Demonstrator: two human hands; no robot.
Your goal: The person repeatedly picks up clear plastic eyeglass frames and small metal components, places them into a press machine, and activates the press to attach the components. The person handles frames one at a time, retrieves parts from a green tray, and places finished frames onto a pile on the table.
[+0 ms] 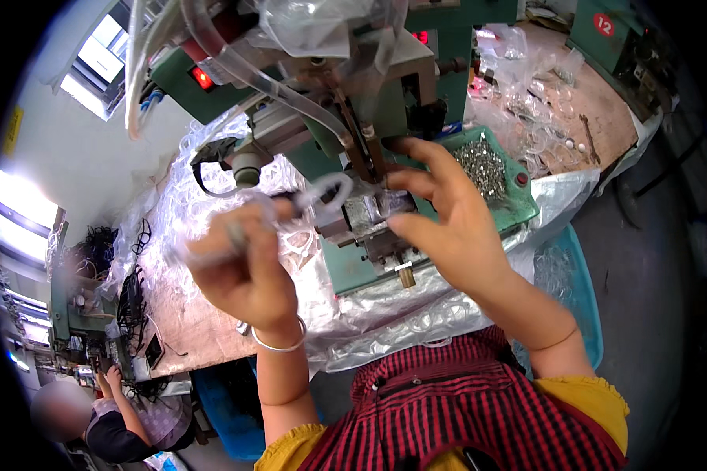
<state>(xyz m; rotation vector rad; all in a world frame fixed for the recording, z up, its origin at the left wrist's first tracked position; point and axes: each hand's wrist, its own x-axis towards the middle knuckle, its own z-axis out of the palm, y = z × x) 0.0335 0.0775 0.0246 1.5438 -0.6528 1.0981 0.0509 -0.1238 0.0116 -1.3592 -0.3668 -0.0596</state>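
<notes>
Holding a clear plastic ring [322, 192] in closed, blurred fingers, the left hand [239, 271] feeds it rightward to the green press [361, 149]; the right hand [448, 224], fingers spread and empty, steadies the fixture [381, 216]; seating it squarely likely comes next.

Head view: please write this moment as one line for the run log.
left hand: holds clear plastic loop | right hand: fingers at green machine | green tray: small metal parts

Left hand [239, 267]: motion-blurred; clear looped plastic piece [322, 191] held in it smeared. Right hand [448, 220]: fingertips partly hidden behind green metal press machine [353, 102], which is cut off at the far edge.
</notes>
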